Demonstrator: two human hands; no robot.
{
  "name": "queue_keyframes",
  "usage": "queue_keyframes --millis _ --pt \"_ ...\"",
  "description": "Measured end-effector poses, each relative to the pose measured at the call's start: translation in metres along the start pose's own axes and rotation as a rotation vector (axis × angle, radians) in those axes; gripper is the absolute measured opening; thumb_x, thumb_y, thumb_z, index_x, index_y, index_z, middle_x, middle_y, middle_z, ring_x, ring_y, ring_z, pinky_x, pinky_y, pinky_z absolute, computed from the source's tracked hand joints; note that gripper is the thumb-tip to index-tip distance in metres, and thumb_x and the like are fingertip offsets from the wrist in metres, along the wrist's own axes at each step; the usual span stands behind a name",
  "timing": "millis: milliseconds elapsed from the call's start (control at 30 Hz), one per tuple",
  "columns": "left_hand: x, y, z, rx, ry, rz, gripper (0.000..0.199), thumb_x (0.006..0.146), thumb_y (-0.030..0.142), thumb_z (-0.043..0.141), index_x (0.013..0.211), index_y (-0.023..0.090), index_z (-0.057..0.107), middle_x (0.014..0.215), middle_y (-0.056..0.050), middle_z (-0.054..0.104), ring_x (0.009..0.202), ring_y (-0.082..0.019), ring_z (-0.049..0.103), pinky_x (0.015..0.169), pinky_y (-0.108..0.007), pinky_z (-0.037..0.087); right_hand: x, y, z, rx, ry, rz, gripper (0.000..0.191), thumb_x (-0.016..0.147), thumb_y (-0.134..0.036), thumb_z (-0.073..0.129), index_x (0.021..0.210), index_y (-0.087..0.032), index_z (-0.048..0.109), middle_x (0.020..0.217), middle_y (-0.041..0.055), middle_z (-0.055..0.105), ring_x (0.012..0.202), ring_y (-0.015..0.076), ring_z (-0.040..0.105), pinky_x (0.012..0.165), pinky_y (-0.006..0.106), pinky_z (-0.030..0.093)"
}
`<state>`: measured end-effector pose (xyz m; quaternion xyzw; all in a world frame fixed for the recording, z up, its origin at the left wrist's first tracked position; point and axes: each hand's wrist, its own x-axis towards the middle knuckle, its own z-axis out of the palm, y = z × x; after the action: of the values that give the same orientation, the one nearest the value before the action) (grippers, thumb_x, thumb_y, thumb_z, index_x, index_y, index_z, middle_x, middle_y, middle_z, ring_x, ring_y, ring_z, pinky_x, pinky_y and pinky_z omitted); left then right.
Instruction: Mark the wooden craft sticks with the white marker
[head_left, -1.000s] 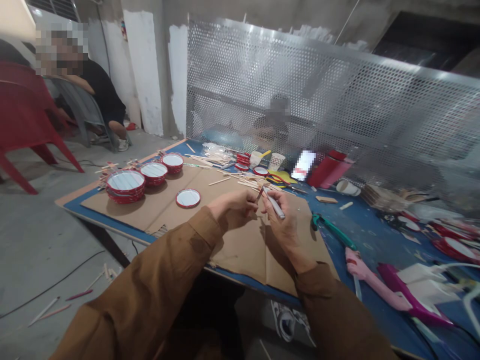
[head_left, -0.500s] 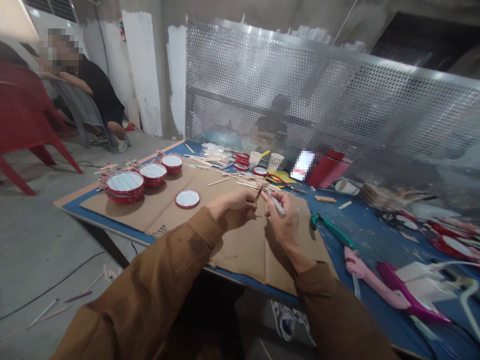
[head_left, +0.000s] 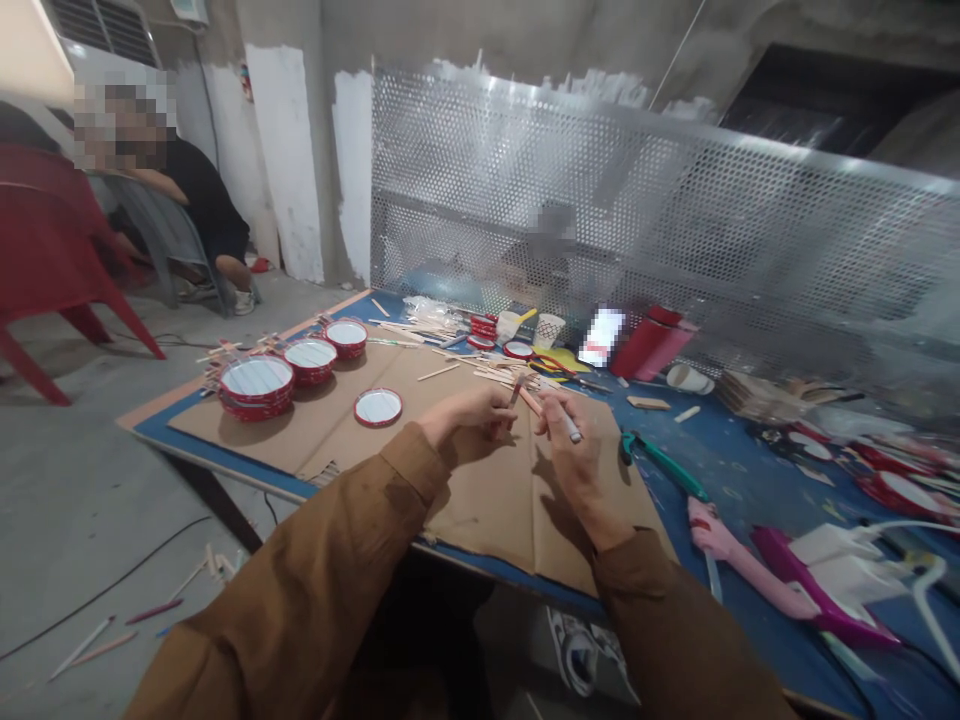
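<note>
Over the cardboard sheet [head_left: 480, 500], my left hand [head_left: 480, 412] pinches a short wooden stick [head_left: 517, 388], darkened reddish along part of its length. Close by on the right, my right hand [head_left: 566, 430] is closed around a light grey marker [head_left: 574, 434], whose blunt end shows past the fingers. The marker's writing end is too small to make out. Behind both hands lies a loose pile of thin wooden sticks [head_left: 487, 370]. A round red-rimmed disc with a white face [head_left: 378, 407] rests flat on the cardboard left of my left hand.
Red drum-like stacks [head_left: 256, 385] stand at the left. Farther back are paper cups [head_left: 550, 330], a lit phone [head_left: 601, 335] and a red bottle [head_left: 649, 342]. Green-handled pliers [head_left: 664, 465], a pink glue gun [head_left: 739, 560] and a power strip [head_left: 817, 585] occupy the right. A person [head_left: 199, 190] sits far left.
My right hand has turned the marker, so its blunt end now points down and right. The left hand keeps the stick nearly in place. The view has tilted slightly.
</note>
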<state>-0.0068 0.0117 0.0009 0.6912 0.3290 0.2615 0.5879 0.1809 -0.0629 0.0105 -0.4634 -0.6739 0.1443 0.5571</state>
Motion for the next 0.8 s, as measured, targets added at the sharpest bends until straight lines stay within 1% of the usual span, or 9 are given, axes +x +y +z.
queue_keyframes --millis 67,167,333,400,533,700,800 --pt "-0.0023 0.0039 0.0018 0.091 -0.002 -0.020 0.038 0.104 0.019 0.065 0.066 0.015 0.066 0.057 -0.004 0.063 0.056 -0.013 0.056 0.062 -0.026 0.044 -0.0013 -0.0026 -0.0003 0.009 -0.013 -0.015 0.056 0.106 -0.078 0.052 0.092 -0.027 0.072 0.066 0.0001 0.060 0.071 0.0258 0.063 0.076 0.041 0.055" --pt "-0.0026 0.0061 0.0036 0.149 0.000 -0.013 0.041 0.106 0.020 0.061 0.065 0.016 0.065 0.056 -0.004 0.062 0.055 -0.013 0.057 0.062 -0.026 0.045 -0.0027 -0.0063 -0.0003 0.001 -0.041 -0.048 0.053 0.106 -0.075 0.054 0.090 -0.028 0.073 0.066 -0.0005 0.059 0.068 0.0247 0.061 0.075 0.040 0.055" --pt "-0.0013 0.0049 0.0030 0.143 -0.011 0.022 0.037 0.103 0.021 0.064 0.066 0.016 0.064 0.055 -0.003 0.060 0.054 -0.013 0.057 0.060 -0.025 0.043 -0.0020 -0.0101 -0.0007 -0.021 -0.080 -0.075 0.048 0.105 -0.071 0.057 0.097 -0.028 0.075 0.070 0.0000 0.062 0.069 0.0245 0.060 0.075 0.040 0.055" --pt "-0.0019 0.0047 0.0023 0.139 -0.021 0.020 0.036 0.102 0.023 0.067 0.066 0.016 0.064 0.057 -0.003 0.061 0.056 -0.013 0.057 0.061 -0.026 0.044 -0.0010 -0.0101 -0.0007 -0.020 -0.099 -0.080 0.047 0.105 -0.071 0.056 0.097 -0.028 0.075 0.071 0.0001 0.062 0.070 0.0244 0.060 0.076 0.041 0.056" --pt "-0.0022 0.0025 0.0023 0.107 -0.004 0.007 0.033 0.099 0.022 0.071 0.067 0.016 0.064 0.060 -0.004 0.063 0.057 -0.014 0.057 0.061 -0.026 0.043 0.0002 -0.0074 0.0003 -0.021 -0.109 -0.097 0.046 0.105 -0.069 0.057 0.099 -0.028 0.075 0.072 0.0009 0.063 0.073 0.0253 0.062 0.079 0.042 0.056" --pt "-0.0001 -0.0020 0.0028 0.072 0.004 0.009 0.030 0.100 0.021 0.067 0.070 0.015 0.065 0.060 -0.003 0.063 0.058 -0.013 0.058 0.060 -0.025 0.042 -0.0007 -0.0046 0.0008 -0.013 -0.111 -0.110 0.038 0.106 -0.060 0.058 0.100 -0.027 0.075 0.072 -0.0011 0.062 0.070 0.0236 0.060 0.080 0.042 0.056" --pt "0.0003 -0.0015 0.0016 0.092 -0.008 0.008 0.032 0.102 0.021 0.067 0.070 0.015 0.063 0.060 -0.003 0.064 0.057 -0.013 0.059 0.060 -0.024 0.042 -0.0016 -0.0051 0.0000 -0.004 -0.116 -0.105 0.037 0.106 -0.059 0.058 0.100 -0.026 0.075 0.072 -0.0013 0.062 0.068 0.0230 0.061 0.080 0.041 0.056"
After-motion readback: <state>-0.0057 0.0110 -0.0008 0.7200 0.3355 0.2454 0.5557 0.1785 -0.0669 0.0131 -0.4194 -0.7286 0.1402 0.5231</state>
